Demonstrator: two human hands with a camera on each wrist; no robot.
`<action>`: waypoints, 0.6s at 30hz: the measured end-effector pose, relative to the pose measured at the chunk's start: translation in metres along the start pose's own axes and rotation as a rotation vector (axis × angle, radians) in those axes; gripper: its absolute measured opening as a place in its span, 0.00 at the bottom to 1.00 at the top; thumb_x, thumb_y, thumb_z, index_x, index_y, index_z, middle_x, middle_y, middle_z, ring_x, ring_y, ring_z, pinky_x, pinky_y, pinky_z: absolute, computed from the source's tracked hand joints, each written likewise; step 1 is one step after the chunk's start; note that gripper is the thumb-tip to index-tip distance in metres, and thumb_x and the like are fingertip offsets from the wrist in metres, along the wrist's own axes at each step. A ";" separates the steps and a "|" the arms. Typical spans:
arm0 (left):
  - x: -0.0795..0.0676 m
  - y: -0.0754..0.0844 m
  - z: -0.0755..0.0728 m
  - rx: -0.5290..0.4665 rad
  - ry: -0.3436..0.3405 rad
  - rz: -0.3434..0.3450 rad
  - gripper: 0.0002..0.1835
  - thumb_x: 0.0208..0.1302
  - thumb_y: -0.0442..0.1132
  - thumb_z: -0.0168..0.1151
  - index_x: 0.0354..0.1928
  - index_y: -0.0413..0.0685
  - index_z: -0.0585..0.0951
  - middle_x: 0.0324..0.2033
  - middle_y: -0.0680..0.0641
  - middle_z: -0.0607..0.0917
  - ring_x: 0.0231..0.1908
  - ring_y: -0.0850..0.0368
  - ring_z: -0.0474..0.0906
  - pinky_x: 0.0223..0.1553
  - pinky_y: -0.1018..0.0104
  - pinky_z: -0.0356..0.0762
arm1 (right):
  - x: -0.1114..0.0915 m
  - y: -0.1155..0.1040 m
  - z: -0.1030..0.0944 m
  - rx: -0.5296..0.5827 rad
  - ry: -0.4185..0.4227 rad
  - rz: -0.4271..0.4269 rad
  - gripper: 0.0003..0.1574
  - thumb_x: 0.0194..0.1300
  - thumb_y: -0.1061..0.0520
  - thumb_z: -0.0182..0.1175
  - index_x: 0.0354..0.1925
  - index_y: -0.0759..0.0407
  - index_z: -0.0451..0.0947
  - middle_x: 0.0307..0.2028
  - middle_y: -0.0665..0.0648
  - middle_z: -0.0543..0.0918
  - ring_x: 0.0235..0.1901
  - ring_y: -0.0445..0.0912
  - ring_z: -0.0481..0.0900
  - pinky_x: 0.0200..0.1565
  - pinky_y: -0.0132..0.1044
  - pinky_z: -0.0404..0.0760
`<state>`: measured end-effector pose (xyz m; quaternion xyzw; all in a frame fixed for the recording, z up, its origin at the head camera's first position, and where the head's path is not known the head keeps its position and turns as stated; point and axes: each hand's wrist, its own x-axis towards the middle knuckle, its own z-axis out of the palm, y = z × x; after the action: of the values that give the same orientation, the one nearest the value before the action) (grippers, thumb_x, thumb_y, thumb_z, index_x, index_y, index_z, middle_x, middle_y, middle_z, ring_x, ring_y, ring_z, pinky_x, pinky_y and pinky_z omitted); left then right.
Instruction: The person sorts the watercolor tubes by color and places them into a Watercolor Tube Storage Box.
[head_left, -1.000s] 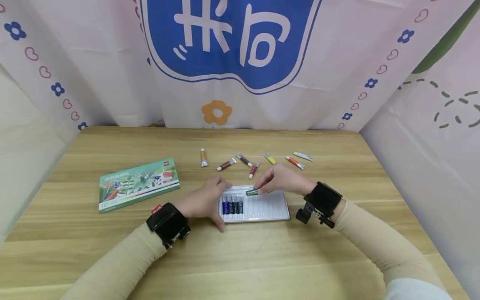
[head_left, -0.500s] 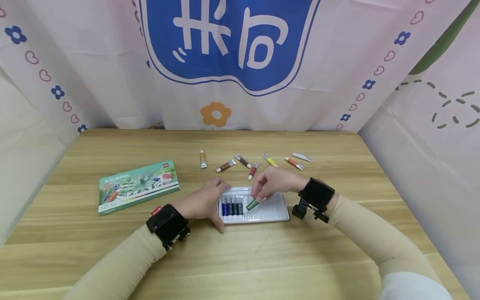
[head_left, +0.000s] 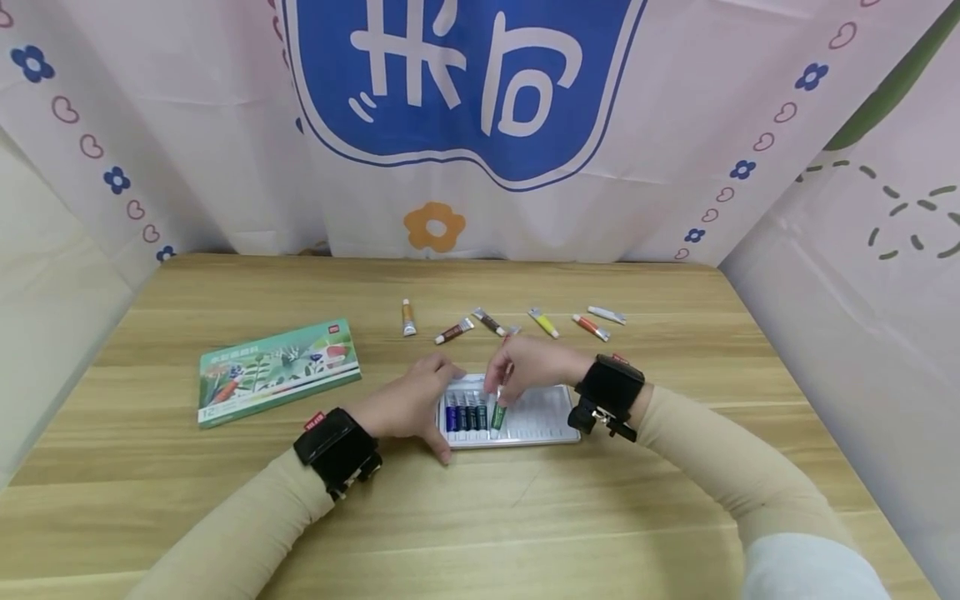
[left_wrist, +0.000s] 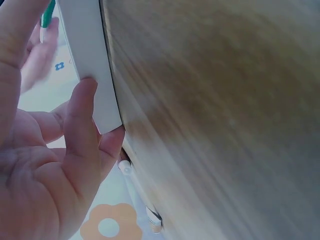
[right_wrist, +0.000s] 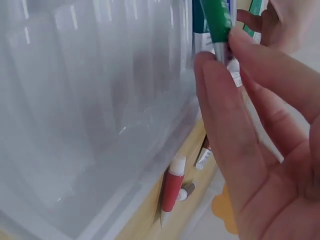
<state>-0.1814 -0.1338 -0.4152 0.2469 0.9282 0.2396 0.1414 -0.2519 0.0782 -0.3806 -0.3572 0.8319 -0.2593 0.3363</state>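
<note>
A white plastic tray [head_left: 542, 412] lies on the table with a row of several dark blue and teal paint tubes [head_left: 467, 417] in its left slots. My left hand [head_left: 408, 402] grips the tray's left end, its thumb at the near corner and fingers at the far one; the left wrist view shows fingers against the tray's side wall [left_wrist: 85, 45]. Thumb and fingers of my right hand [head_left: 538, 368] pinch a green paint tube [right_wrist: 217, 22] by its crimped metal end. In the head view its white cap points toward me, low over the slot beside the row.
Behind the tray lie several loose tubes: ochre [head_left: 408, 318], reddish brown [head_left: 453, 331], dark brown [head_left: 489, 322], yellow [head_left: 543, 322], orange [head_left: 591, 327] and white [head_left: 607, 315]. A red tube [right_wrist: 173, 185] lies close behind the tray. At left sits a green illustrated box [head_left: 279, 372].
My right hand has moved left and turned the green tube from lying crosswise to pointing toward me, beside the row of tubes. My left hand keeps its place on the tray.
</note>
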 end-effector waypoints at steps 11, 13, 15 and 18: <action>0.001 -0.002 0.001 0.025 -0.005 0.006 0.62 0.18 0.62 0.79 0.63 0.41 0.67 0.56 0.42 0.66 0.54 0.49 0.62 0.57 0.56 0.67 | 0.004 -0.002 0.014 -0.047 0.118 -0.044 0.12 0.47 0.66 0.69 0.33 0.56 0.82 0.32 0.48 0.83 0.33 0.40 0.79 0.38 0.31 0.78; 0.001 -0.002 0.001 0.031 -0.004 0.008 0.62 0.18 0.62 0.79 0.62 0.41 0.67 0.56 0.42 0.66 0.55 0.49 0.62 0.57 0.56 0.67 | 0.003 -0.002 0.016 -0.044 0.133 -0.040 0.12 0.47 0.67 0.69 0.32 0.55 0.82 0.33 0.47 0.83 0.33 0.39 0.79 0.38 0.30 0.78; 0.001 -0.002 0.001 0.035 -0.002 0.011 0.62 0.18 0.62 0.79 0.62 0.41 0.67 0.56 0.42 0.66 0.55 0.49 0.62 0.58 0.56 0.67 | 0.002 -0.003 0.018 -0.047 0.148 -0.030 0.12 0.47 0.67 0.70 0.32 0.54 0.82 0.34 0.46 0.83 0.34 0.38 0.79 0.38 0.30 0.78; 0.001 -0.001 0.001 0.033 -0.007 0.007 0.62 0.18 0.62 0.79 0.62 0.41 0.67 0.56 0.42 0.66 0.55 0.48 0.62 0.58 0.55 0.66 | 0.000 -0.004 0.022 -0.059 0.144 -0.031 0.13 0.47 0.66 0.70 0.33 0.54 0.82 0.34 0.46 0.82 0.34 0.37 0.79 0.39 0.29 0.78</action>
<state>-0.1819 -0.1341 -0.4170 0.2534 0.9307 0.2239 0.1394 -0.2335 0.0719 -0.3924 -0.3601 0.8557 -0.2647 0.2609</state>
